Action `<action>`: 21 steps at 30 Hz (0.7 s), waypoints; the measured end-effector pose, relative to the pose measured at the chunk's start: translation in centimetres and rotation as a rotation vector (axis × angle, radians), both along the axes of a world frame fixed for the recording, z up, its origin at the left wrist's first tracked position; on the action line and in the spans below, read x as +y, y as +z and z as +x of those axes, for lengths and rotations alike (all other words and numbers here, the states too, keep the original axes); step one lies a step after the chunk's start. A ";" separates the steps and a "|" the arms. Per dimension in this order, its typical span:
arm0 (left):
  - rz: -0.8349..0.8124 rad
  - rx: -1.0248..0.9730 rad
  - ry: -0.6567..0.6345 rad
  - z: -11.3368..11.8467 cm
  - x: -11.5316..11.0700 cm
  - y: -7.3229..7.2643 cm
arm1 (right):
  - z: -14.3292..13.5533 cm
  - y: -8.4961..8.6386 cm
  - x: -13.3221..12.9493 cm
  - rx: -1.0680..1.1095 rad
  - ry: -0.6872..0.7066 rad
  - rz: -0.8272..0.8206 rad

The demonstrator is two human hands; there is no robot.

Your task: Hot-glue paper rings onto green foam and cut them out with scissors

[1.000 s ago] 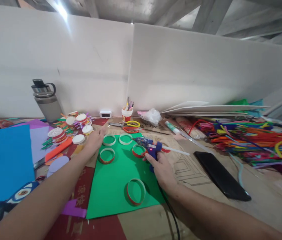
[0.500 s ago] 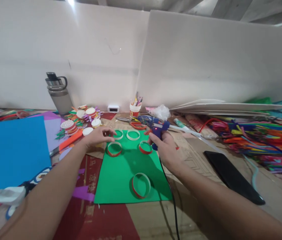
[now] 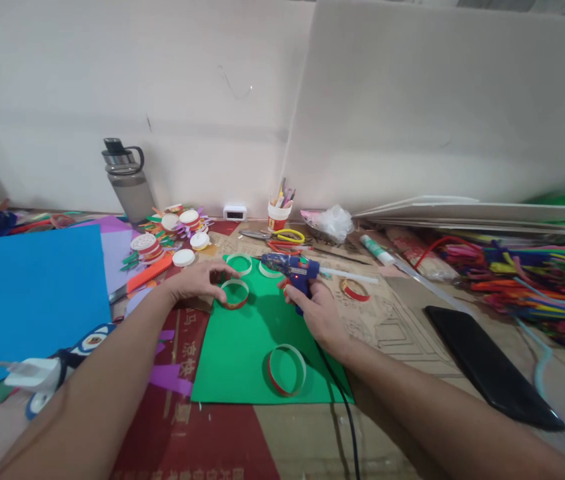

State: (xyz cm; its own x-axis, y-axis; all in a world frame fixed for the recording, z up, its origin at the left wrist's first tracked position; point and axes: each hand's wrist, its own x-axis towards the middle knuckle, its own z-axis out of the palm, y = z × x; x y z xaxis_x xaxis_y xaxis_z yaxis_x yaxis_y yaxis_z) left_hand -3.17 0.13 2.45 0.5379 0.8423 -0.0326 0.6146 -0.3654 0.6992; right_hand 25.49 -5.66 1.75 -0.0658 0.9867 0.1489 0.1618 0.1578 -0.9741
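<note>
Over a green sheet point(image 3: 232, 367), wraps the right hand point(image 3: 325, 317) round the grip of a probably light, stiff glue gun point(image 3: 302, 270), with a black cord point(image 3: 355, 445) obstructing near right. Spreads the left hand point(image 3: 199, 283) at a likely flimsy far-left paper ring point(image 3: 235, 306), best pinched by its rim, near white discs point(image 3: 183, 257).

You hold the blue glue gun point(image 3: 304, 269) over the far right corner of the green sheet point(image 3: 232, 353), nozzle toward the left, red light lit, a white glue stick point(image 3: 349, 274) jutting from its back. Right by your thumb, close to the sheet's left edge near the far left corner, sits a round ring point(image 3: 237, 305), red outside, pale inside, opening upward.
</note>
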 end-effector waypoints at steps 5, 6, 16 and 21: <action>0.092 0.027 -0.067 0.3 -0.6 0.0 | 0.1 -0.7 0.0 -0.029 0.004 0.026; 0.105 0.034 -0.061 0.3 -0.6 -0.1 | 0.2 -1.0 0.0 -0.030 0.011 0.038; 0.126 0.037 -0.094 0.6 -0.7 -0.2 | 0.1 -2.0 -0.1 -0.056 0.041 0.086; 0.144 0.038 -0.087 0.7 -0.8 -0.4 | 0.1 -2.4 -0.1 -0.047 0.046 0.093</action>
